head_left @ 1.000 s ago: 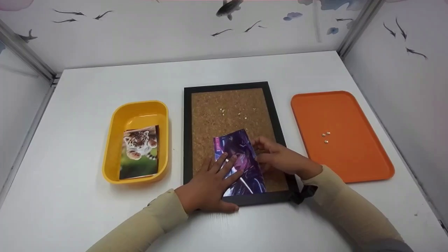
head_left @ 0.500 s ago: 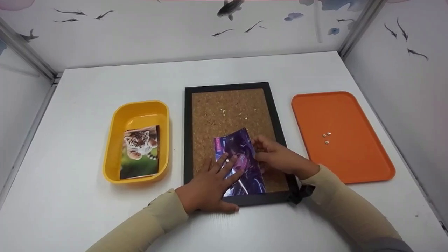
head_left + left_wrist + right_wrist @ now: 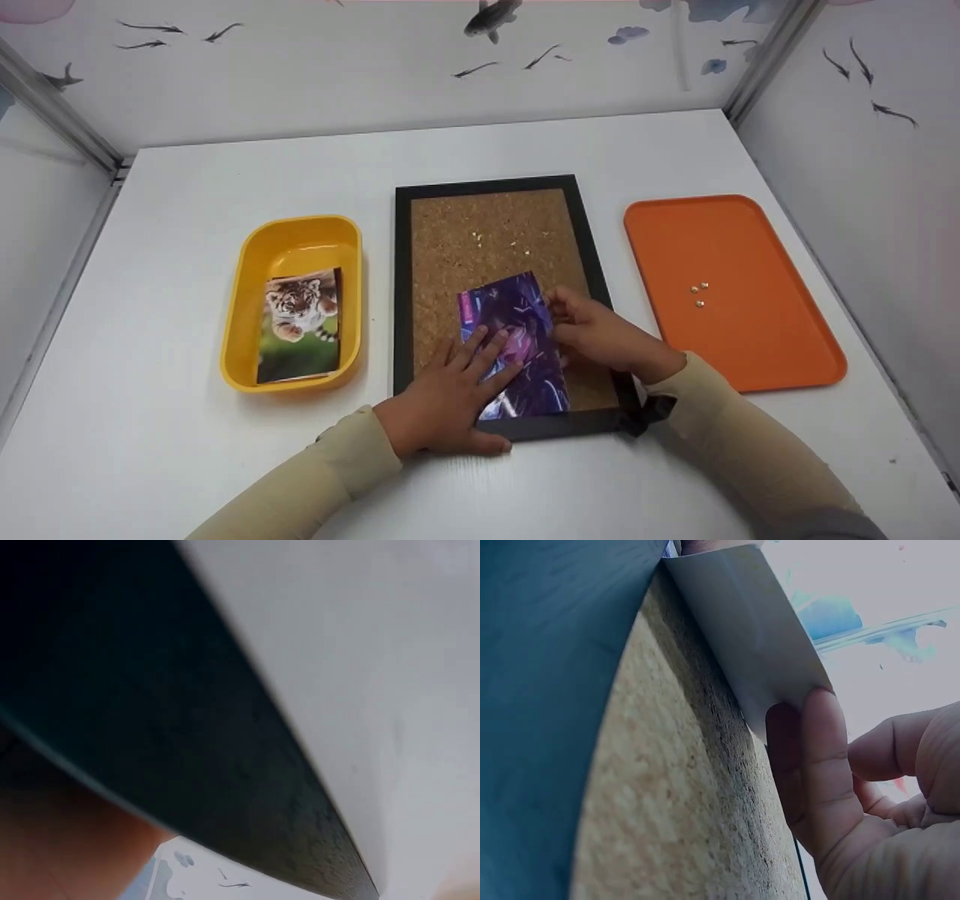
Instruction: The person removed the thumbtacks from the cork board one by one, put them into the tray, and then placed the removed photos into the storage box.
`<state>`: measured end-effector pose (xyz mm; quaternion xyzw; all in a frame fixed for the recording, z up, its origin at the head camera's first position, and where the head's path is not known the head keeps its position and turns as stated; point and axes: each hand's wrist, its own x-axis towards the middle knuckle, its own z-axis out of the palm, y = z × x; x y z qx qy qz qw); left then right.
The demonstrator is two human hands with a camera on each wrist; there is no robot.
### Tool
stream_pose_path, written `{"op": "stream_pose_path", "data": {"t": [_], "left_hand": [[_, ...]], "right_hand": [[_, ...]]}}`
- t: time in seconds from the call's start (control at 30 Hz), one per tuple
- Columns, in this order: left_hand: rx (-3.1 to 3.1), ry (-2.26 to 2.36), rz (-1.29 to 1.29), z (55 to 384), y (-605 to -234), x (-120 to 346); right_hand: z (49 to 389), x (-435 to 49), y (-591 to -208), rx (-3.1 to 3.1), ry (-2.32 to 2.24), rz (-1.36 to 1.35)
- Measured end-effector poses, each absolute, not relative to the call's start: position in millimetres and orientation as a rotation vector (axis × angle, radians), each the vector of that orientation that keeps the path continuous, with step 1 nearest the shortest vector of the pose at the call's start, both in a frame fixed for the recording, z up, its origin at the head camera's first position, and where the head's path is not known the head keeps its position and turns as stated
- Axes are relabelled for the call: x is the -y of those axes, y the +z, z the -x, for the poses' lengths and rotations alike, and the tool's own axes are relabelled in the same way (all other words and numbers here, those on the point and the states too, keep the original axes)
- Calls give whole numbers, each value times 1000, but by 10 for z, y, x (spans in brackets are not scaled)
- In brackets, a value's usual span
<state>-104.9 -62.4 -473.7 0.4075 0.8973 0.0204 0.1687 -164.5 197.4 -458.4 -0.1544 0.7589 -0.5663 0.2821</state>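
A glossy purple picture card [image 3: 536, 367] lies over the lower part of a black-framed cork board [image 3: 495, 225]. My left hand [image 3: 454, 394] rests flat on the card's left side, fingers spread, its thumb by the frame's lower edge. At the card's right edge, my right hand [image 3: 604, 337] holds it with curled fingers. From the right wrist view, the card's white underside [image 3: 742, 630] stands tilted up off the cork, fingers [image 3: 825, 765] against it. The thumb tip is hidden behind them. The left wrist view shows mostly the dark frame side [image 3: 187, 712].
To the left stands a yellow bin [image 3: 300, 231] with a tiger picture [image 3: 300, 330] on top of other cards. An orange tray [image 3: 742, 345] at the right bears several small shiny pieces [image 3: 699, 294]. Tiny bright specks [image 3: 478, 240] show on the cork. White walls surround the table.
The card's upper right corner has shifted slightly up and right, and its right side looks less bent than half a second ago. Both hands stay nearly in place.
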Motion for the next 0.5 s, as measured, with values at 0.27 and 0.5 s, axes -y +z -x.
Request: {"op": "stream_pose_path", "data": {"t": [0.27, 0.5], "left_hand": [[-2490, 164, -1091, 1037, -4597, 642], [-2504, 231, -1097, 1066, -4485, 735]], "right_hand": [[1663, -2004, -4590, -1995, -1549, 389], [1669, -2026, -4607, -1944, -1601, 383]]}}
